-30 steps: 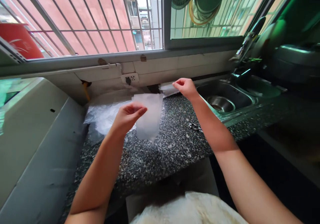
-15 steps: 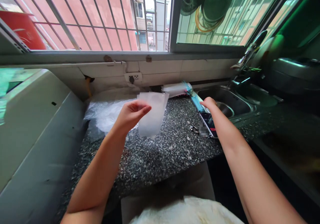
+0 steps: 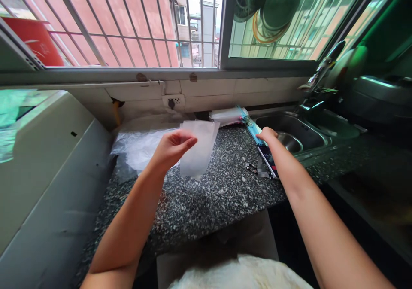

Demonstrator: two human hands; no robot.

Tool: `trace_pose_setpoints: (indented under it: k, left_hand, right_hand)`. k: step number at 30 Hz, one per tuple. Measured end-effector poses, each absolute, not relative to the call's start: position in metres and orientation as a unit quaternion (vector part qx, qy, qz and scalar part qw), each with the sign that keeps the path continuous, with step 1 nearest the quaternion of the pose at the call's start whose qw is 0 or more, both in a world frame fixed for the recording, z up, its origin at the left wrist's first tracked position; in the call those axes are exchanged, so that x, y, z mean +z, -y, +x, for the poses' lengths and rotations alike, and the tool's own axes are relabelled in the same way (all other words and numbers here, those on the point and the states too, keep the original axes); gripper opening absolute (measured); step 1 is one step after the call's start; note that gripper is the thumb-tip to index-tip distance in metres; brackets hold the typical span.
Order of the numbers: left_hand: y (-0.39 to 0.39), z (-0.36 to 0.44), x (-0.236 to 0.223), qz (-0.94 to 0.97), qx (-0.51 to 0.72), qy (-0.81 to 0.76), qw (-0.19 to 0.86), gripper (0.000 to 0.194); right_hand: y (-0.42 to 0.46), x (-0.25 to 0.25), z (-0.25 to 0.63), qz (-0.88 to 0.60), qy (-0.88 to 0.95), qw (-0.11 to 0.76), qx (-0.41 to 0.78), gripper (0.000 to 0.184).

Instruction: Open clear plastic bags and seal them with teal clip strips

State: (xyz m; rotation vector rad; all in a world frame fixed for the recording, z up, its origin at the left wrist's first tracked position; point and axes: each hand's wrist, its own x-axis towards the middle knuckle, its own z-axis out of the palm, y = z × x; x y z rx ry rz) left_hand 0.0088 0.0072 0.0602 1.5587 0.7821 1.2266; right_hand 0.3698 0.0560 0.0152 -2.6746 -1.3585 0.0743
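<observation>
My left hand (image 3: 175,148) pinches a translucent frosted plastic bag (image 3: 198,156) between thumb and fingers. The bag hangs upright over the speckled counter, and it looks flat. Farther right, my right hand (image 3: 269,135) is closed at the near end of a slim blue packet (image 3: 252,128) by the sink edge. Part of those fingers is hidden behind the hand. Just below this hand lies a phone (image 3: 267,158), partly covered by the forearm, with a dark beaded strap beside it. Behind the blue packet rests a clear-wrapped bundle (image 3: 227,116).
Crumpled clear plastic (image 3: 141,151) covers the counter's left part, next to a white appliance-like cabinet (image 3: 41,134). A steel sink (image 3: 310,132) with a faucet (image 3: 317,80) stands at the right. A wall socket (image 3: 177,101) sits under the barred window.
The view has shifted slightly. Both hands keep nearly the same places, the left one still pinching the bag, the right one still at the blue packet.
</observation>
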Motion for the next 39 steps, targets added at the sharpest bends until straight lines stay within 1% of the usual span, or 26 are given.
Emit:
trace_pose_setpoints:
  k: [3, 7, 16, 17, 20, 24, 29, 31, 34, 39]
  left_hand:
    - [-0.007, 0.009, 0.06, 0.644, 0.501, -0.32, 0.482, 0.026]
    - [-0.007, 0.009, 0.06, 0.652, 0.497, -0.321, 0.474, 0.026]
    - [-0.008, 0.009, 0.06, 0.641, 0.5, -0.319, 0.487, 0.032]
    - [-0.009, 0.009, 0.059, 0.641, 0.501, -0.32, 0.485, 0.032]
    - [-0.012, 0.007, 0.057, 0.641, 0.505, -0.324, 0.479, 0.031]
    - [-0.016, 0.005, 0.057, 0.628, 0.508, -0.332, 0.487, 0.031]
    - [-0.011, -0.001, 0.058, 0.588, 0.478, -0.359, 0.545, 0.033]
    - [-0.005, -0.006, 0.056, 0.556, 0.457, -0.371, 0.587, 0.034]
    - [0.007, -0.012, 0.051, 0.5, 0.441, -0.379, 0.642, 0.036]
    - [0.019, -0.016, 0.028, 0.465, 0.425, -0.388, 0.673, 0.04]
  right_hand:
    - [-0.061, 0.014, 0.37, -0.901, 0.429, 0.051, 0.038, 0.037]
    - [-0.065, 0.019, 0.369, -0.903, 0.425, 0.05, 0.041, 0.035]
    - [-0.059, 0.049, 0.327, -0.859, 0.498, 0.119, 0.002, 0.029]
    - [-0.056, 0.052, 0.319, -0.851, 0.508, 0.131, -0.007, 0.029]
    - [-0.043, 0.058, 0.294, -0.806, 0.55, 0.215, -0.045, 0.026]
    - [-0.025, 0.062, 0.267, -0.711, 0.62, 0.321, -0.076, 0.021]
    - [-0.003, 0.062, 0.24, -0.555, 0.704, 0.432, -0.094, 0.019]
    - [0.007, 0.061, 0.229, -0.514, 0.724, 0.45, -0.095, 0.016]
    - [0.019, 0.058, 0.214, -0.46, 0.758, 0.453, -0.094, 0.014]
    - [0.027, 0.045, 0.201, -0.415, 0.778, 0.467, -0.066, 0.012]
